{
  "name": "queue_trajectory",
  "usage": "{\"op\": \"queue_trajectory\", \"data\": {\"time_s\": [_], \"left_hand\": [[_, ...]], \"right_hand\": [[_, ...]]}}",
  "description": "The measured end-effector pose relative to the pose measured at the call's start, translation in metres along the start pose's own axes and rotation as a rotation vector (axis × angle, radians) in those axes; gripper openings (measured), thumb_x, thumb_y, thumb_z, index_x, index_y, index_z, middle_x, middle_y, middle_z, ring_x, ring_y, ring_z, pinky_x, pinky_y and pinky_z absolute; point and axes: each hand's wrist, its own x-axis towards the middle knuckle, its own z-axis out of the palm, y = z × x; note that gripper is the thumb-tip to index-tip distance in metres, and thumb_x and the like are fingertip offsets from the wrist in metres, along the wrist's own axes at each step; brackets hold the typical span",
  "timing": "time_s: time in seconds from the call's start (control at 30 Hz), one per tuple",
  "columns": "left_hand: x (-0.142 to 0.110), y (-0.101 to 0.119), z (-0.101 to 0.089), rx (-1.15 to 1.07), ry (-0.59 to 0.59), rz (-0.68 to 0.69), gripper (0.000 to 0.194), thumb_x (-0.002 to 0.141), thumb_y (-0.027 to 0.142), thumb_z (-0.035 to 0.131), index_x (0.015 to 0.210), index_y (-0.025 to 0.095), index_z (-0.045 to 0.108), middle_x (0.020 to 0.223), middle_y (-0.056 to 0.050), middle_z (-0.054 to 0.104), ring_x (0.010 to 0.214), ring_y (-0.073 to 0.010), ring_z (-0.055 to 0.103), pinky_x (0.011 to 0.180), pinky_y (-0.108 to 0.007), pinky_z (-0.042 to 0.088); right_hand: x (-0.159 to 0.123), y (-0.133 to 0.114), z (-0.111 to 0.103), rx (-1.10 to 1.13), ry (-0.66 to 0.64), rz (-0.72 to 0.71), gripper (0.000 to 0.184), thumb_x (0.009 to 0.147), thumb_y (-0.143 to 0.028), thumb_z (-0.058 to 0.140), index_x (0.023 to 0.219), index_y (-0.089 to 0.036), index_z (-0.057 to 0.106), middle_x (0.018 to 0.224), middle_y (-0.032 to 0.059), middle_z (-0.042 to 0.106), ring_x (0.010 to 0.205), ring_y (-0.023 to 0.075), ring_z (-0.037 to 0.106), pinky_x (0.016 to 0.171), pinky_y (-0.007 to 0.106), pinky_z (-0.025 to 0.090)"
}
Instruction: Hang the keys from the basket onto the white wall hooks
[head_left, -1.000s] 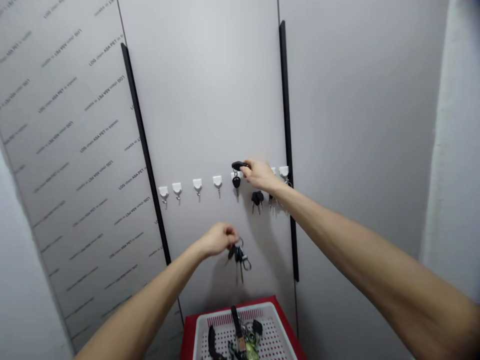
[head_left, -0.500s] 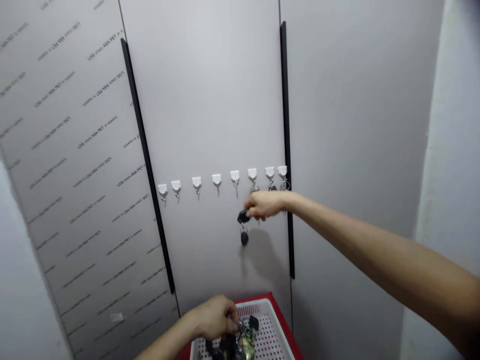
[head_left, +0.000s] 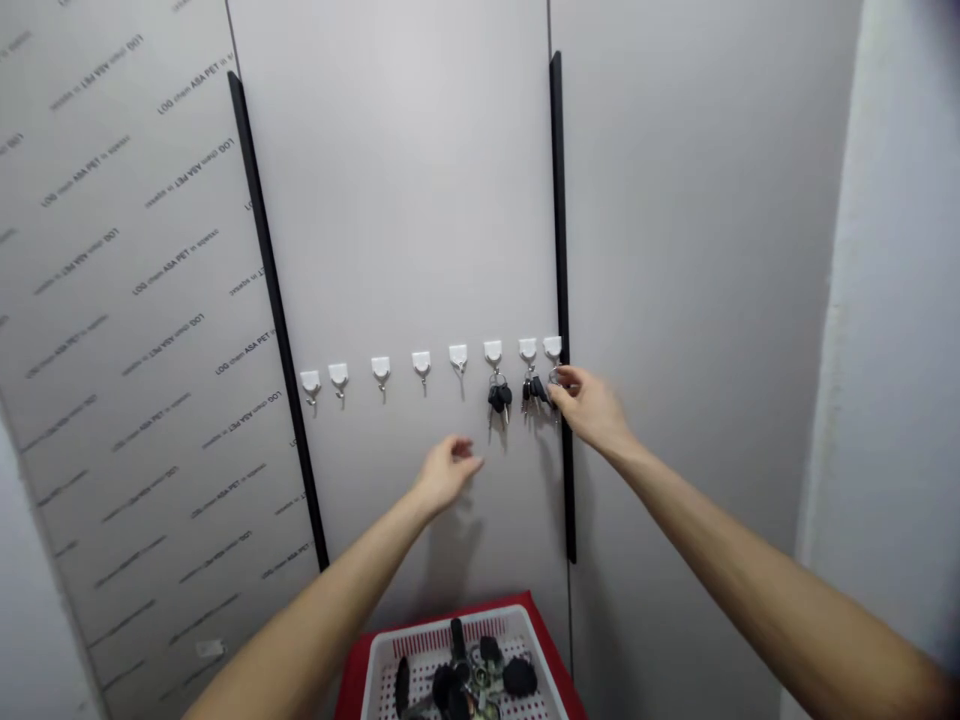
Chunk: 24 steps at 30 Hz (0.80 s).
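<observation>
My right hand [head_left: 594, 408] is at the rightmost hook [head_left: 553, 348], with thumb and fingertips closed around a key ring [head_left: 555, 379] hanging there. The hand partly hides the keys below. Just left of it, a bunch of keys with black heads [head_left: 534, 390] hangs from a second white hook [head_left: 528, 349]. Another bunch of black-headed keys [head_left: 499, 398] is on a third hook [head_left: 493, 352]. Lower and to the left, my left hand [head_left: 448, 474] is raised in front of the panel, its fingers apart and holding nothing.
Several more white hooks [head_left: 421, 361] continue leftward in a row. Below stands a white perforated basket [head_left: 431, 637] holding keys and black fobs [head_left: 520, 677], on a red surface [head_left: 351, 680]. Long black handles [head_left: 561, 220] run down both sides of the panel.
My right hand has moved right to the last hook; the black fob it held is no longer in it. My left hand has risen from the basket, and its fingers have come apart.
</observation>
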Motion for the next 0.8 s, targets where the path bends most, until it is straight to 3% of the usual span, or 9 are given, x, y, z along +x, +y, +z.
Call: {"op": "queue_trajectory", "data": {"time_s": [0.1, 0.23, 0.37, 0.47, 0.6, 0.7, 0.8], "left_hand": [[0.039, 0.03, 0.02, -0.038, 0.139, 0.013, 0.04, 0.058, 0.029, 0.051, 0.094, 0.011, 0.046, 0.088, -0.009, 0.054, 0.075, -0.014, 0.049, 0.066, -0.024, 0.037], [0.068, 0.047, 0.037, 0.015, 0.185, -0.02, 0.022, 0.062, 0.023, 0.046, 0.079, 0.01, 0.053, 0.072, -0.007, 0.057, 0.064, -0.0128, 0.051, 0.058, -0.023, 0.038], [0.078, 0.065, 0.017, 0.037, 0.195, 0.013, 0.021, 0.067, 0.024, 0.037, 0.066, 0.011, 0.053, 0.058, -0.004, 0.055, 0.053, -0.0101, 0.049, 0.052, -0.021, 0.037], [0.076, 0.089, -0.006, 0.06, 0.21, 0.087, 0.02, 0.067, 0.024, 0.036, 0.062, 0.012, 0.052, 0.052, -0.001, 0.051, 0.049, -0.0086, 0.047, 0.049, -0.019, 0.036], [0.061, 0.104, -0.016, 0.019, 0.004, 0.134, 0.014, 0.066, 0.017, 0.036, 0.061, 0.013, 0.048, 0.046, 0.002, 0.045, 0.043, -0.0054, 0.043, 0.045, -0.017, 0.034], [0.045, 0.093, -0.008, 0.04, -0.154, 0.084, 0.014, 0.065, 0.014, 0.035, 0.058, 0.012, 0.046, 0.044, 0.003, 0.042, 0.041, -0.0046, 0.041, 0.043, -0.016, 0.033], [0.035, 0.078, 0.001, 0.116, -0.2, 0.085, 0.016, 0.066, 0.016, 0.035, 0.057, 0.012, 0.047, 0.045, 0.002, 0.042, 0.043, -0.0055, 0.041, 0.044, -0.017, 0.033]], "right_hand": [[0.011, 0.006, 0.009, -0.086, -0.065, 0.025, 0.035, 0.061, -0.033, 0.044, 0.092, -0.017, 0.05, 0.081, 0.0063, 0.058, 0.075, 0.0177, 0.051, 0.063, 0.029, 0.038], [0.018, 0.008, 0.018, -0.031, -0.065, 0.067, 0.028, 0.062, -0.031, 0.041, 0.081, -0.017, 0.055, 0.073, 0.0047, 0.059, 0.067, 0.0145, 0.052, 0.057, 0.024, 0.038], [0.042, 0.0, 0.004, 0.047, 0.036, 0.015, 0.029, 0.064, -0.031, 0.035, 0.077, -0.016, 0.056, 0.066, 0.0036, 0.058, 0.059, 0.0121, 0.05, 0.052, 0.021, 0.036], [0.061, -0.012, -0.01, 0.059, 0.031, -0.046, 0.028, 0.063, -0.028, 0.034, 0.071, -0.015, 0.057, 0.057, 0.0027, 0.056, 0.052, 0.0104, 0.048, 0.047, 0.019, 0.033], [0.061, -0.009, -0.022, 0.01, 0.014, -0.047, 0.023, 0.06, -0.026, 0.036, 0.062, -0.015, 0.057, 0.052, 0.0011, 0.052, 0.048, 0.0092, 0.043, 0.043, 0.018, 0.029], [0.05, 0.004, -0.019, 0.022, 0.001, -0.027, 0.024, 0.06, -0.029, 0.037, 0.062, -0.015, 0.056, 0.052, -0.0001, 0.052, 0.048, 0.0085, 0.042, 0.043, 0.018, 0.029], [0.048, 0.003, -0.015, 0.076, 0.008, -0.039, 0.026, 0.062, -0.03, 0.036, 0.067, -0.015, 0.057, 0.053, -0.0006, 0.051, 0.048, 0.0079, 0.042, 0.044, 0.018, 0.03]]}}
